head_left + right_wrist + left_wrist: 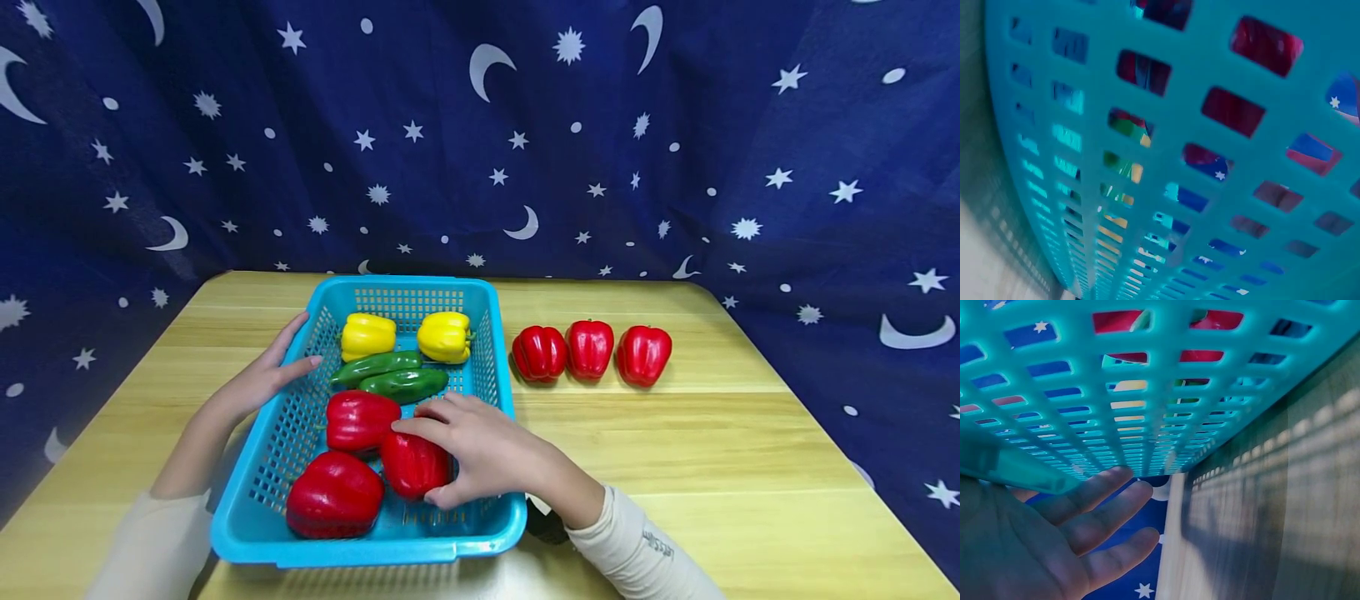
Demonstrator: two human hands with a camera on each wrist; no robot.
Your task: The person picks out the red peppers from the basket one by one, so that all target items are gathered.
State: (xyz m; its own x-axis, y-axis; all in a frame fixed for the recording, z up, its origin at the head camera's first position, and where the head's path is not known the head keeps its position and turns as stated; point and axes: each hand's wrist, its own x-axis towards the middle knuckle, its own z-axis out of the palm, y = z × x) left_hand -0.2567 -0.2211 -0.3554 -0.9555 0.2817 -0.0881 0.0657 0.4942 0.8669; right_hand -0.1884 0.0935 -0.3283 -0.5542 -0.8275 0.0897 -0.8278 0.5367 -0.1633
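Blue basket (360,553): right hand (486,447), fingers curled round red pepper (412,468), seemingly gripping; left hand (264,377) alongside, fingers extended.

Seemingly wooden table (712,467), bearing a blue basket (360,553) and three red peppers (589,350).

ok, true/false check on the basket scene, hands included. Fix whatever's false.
1. The right hand grips a red pepper inside the basket. True.
2. The basket holds two yellow peppers. True.
3. Three green peppers are in the basket. False: there are two.
4. The left hand holds one of the green peppers. False: it is at the basket's left side.
5. The loose red peppers on the table are to the right of the basket. True.
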